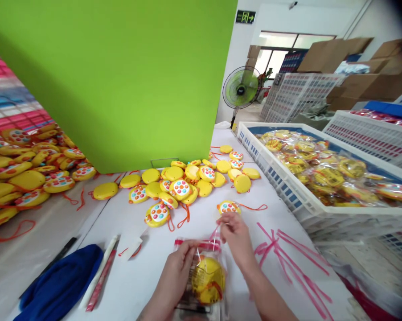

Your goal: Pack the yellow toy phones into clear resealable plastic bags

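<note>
A clear plastic bag [217, 308] with a pink band along its top edge lies in front of me, and a round yellow toy [208, 280] shows through it. The fingers of my left hand [178, 271] are closed on the bag's upper left edge. Just above its top right corner, my right hand [237, 238] pinches a thin pink strip [215, 232] that runs down to the bag. Close beyond my right fingertips is a loose yellow toy [228, 206] with coloured buttons and an orange cord. Several pink strips [289, 263] lie to the right.
A pile of yellow toys [179, 189] lies before the green panel [121, 80], with more heaped at left [27, 178]. A white crate [308, 205] of bagged toys borders the table's right side. Blue cloth [63, 281] and two rolled strips [100, 276] lie front left.
</note>
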`<state>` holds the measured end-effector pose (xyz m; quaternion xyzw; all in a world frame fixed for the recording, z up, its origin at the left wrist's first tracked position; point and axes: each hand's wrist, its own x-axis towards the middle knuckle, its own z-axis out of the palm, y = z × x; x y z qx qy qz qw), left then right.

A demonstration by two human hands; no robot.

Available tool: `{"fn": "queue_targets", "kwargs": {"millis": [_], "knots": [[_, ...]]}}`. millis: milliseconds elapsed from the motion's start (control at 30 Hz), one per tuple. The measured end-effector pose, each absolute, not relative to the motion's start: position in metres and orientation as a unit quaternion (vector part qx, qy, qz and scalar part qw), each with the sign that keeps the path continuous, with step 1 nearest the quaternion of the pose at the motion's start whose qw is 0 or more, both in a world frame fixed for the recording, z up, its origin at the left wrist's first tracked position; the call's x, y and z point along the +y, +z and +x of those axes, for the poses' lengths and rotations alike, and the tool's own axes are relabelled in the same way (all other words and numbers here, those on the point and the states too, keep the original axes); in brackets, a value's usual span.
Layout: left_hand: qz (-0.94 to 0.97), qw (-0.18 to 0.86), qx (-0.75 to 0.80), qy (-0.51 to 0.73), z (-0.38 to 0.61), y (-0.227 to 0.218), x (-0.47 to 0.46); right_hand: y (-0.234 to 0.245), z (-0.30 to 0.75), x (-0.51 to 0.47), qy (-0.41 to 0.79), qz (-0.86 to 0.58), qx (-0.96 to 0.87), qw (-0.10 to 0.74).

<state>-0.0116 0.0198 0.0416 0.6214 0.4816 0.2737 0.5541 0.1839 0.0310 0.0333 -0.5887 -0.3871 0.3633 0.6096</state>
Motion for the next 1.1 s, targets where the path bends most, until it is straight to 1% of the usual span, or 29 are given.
{"fn": "queue_targets", "kwargs": {"millis": [33, 100, 200, 267, 300, 400, 433, 467, 500, 533, 633, 700, 733, 767, 833, 900, 933, 967, 1000, 1033, 1100], "knots": [[0.595, 0.575, 0.486, 0.282, -0.014, 0.036, 0.021, 0.030, 0.202, 0.032, 0.374, -0.591, -0.316, 0.641], [0.542, 0.621, 0.481, 0.300, -0.020, 0.023, 0.025, 0.022, 0.242, 0.030, 0.348, -0.606, -0.188, 0.690], [0.487, 0.669, 0.465, 0.316, -0.026, 0.009, 0.029, 0.012, 0.294, 0.015, 0.299, -0.627, -0.107, 0.711], [0.465, 0.681, 0.466, 0.320, -0.027, 0.005, 0.030, 0.008, 0.317, 0.003, 0.290, -0.664, -0.140, 0.675], [0.460, 0.684, 0.467, 0.321, -0.028, 0.004, 0.031, 0.007, 0.325, -0.001, 0.286, -0.693, -0.186, 0.636], [0.449, 0.702, 0.451, 0.319, -0.027, 0.006, 0.032, 0.015, 0.337, -0.008, 0.225, -0.779, -0.360, 0.462], [0.446, 0.709, 0.445, 0.317, -0.027, 0.006, 0.032, 0.022, 0.338, -0.008, 0.198, -0.794, -0.393, 0.420], [0.442, 0.714, 0.442, 0.314, -0.027, 0.007, 0.032, 0.031, 0.339, -0.007, 0.185, -0.798, -0.410, 0.402], [0.439, 0.717, 0.443, 0.309, -0.026, 0.008, 0.032, 0.041, 0.339, -0.006, 0.200, -0.790, -0.414, 0.405], [0.437, 0.719, 0.446, 0.307, -0.026, 0.008, 0.032, 0.052, 0.338, -0.006, 0.238, -0.769, -0.412, 0.426], [0.437, 0.721, 0.441, 0.307, -0.027, 0.008, 0.032, 0.082, 0.337, -0.005, 0.392, -0.649, -0.406, 0.511], [0.442, 0.722, 0.432, 0.309, -0.027, 0.008, 0.031, 0.089, 0.337, -0.003, 0.433, -0.605, -0.413, 0.525], [0.446, 0.721, 0.431, 0.309, -0.027, 0.008, 0.031, 0.088, 0.339, -0.002, 0.434, -0.606, -0.423, 0.514], [0.449, 0.719, 0.431, 0.310, -0.027, 0.008, 0.031, 0.085, 0.341, 0.000, 0.423, -0.628, -0.438, 0.484], [0.455, 0.712, 0.433, 0.314, -0.027, 0.008, 0.030, 0.074, 0.348, 0.006, 0.370, -0.701, -0.464, 0.394], [0.459, 0.707, 0.433, 0.318, -0.027, 0.007, 0.030, 0.065, 0.358, 0.010, 0.266, -0.782, -0.467, 0.315], [0.460, 0.706, 0.433, 0.320, -0.027, 0.007, 0.030, 0.064, 0.364, 0.011, 0.204, -0.814, -0.460, 0.290], [0.459, 0.706, 0.434, 0.320, -0.027, 0.008, 0.030, 0.066, 0.369, 0.011, 0.154, -0.831, -0.454, 0.283], [0.457, 0.707, 0.435, 0.319, -0.027, 0.008, 0.030, 0.070, 0.373, 0.009, 0.134, -0.830, -0.456, 0.291], [0.454, 0.709, 0.436, 0.317, -0.026, 0.009, 0.030, 0.076, 0.376, 0.006, 0.147, -0.816, -0.468, 0.306], [0.446, 0.715, 0.438, 0.312, -0.026, 0.011, 0.031, 0.091, 0.377, -0.004, 0.257, -0.741, -0.495, 0.375]]}}
